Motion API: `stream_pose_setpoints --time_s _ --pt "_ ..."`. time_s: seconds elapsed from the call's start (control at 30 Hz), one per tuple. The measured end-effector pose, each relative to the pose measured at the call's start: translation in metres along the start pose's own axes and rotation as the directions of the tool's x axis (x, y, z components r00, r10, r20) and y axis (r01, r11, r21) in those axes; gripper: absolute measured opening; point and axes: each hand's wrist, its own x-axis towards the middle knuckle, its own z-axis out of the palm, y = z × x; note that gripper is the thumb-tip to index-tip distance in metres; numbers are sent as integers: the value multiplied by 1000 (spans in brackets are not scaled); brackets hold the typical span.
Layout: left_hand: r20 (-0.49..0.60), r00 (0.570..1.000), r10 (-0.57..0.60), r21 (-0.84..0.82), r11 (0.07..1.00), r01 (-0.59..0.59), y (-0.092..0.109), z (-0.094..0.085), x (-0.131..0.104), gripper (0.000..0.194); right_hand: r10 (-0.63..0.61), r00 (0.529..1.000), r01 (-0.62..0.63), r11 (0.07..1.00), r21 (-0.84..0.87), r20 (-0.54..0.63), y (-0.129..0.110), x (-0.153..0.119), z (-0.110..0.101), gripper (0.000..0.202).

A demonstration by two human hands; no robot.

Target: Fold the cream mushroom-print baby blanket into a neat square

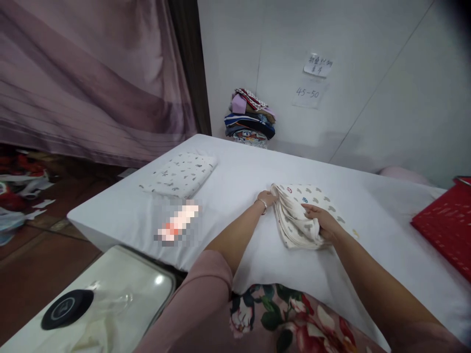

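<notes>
A cream cloth (pixel 294 228) printed with grey rounded shapes and a few small red and blue motifs lies folded in layers on the white-covered table (pixel 239 169). My left hand (pixel 268 197) is closed on its left far corner, fingertips partly hidden by the fabric. At the near right side, my right hand (pixel 326 223) grips a bunched upper layer, thumb and fingers pressing on the fabric. Loose folds show between the two hands. Farther left, a second folded white cloth (pixel 180 172) with small dark prints lies flat, apart from both hands.
A pixelated item (pixel 178 223) lies near the table's front edge. Stacked folded fabrics (pixel 250 120) stand against the wall behind. Red patterned fabric (pixel 447 220) is at the right. A white surface with a black round object (pixel 68 309) sits front left; a pink curtain (pixel 95 73) hangs beyond.
</notes>
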Motion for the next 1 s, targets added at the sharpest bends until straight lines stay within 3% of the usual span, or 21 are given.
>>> stream_pose_setpoints --time_s 0.17,0.53,0.77,0.9,1.0 --pt "21 999 -46 -41 998 47 0 5 -19 57 60 998 -60 995 82 9 -2 -2 1 38" --pt "29 997 -73 -128 989 76 11 9 -44 68 61 993 -68 996 59 103 -4 -3 0 33" --pt "102 992 -69 -81 994 77 6 19 -61 33 19 985 -31 997 70 171 -3 -3 1 27" --pt "124 991 -45 -39 998 51 -1 27 -64 30 20 992 -9 997 -83 128 -6 -9 11 33" --pt "118 993 -30 -6 1000 31 -4 30 -63 40 -84 990 116 938 -326 112 -6 -13 24 46"
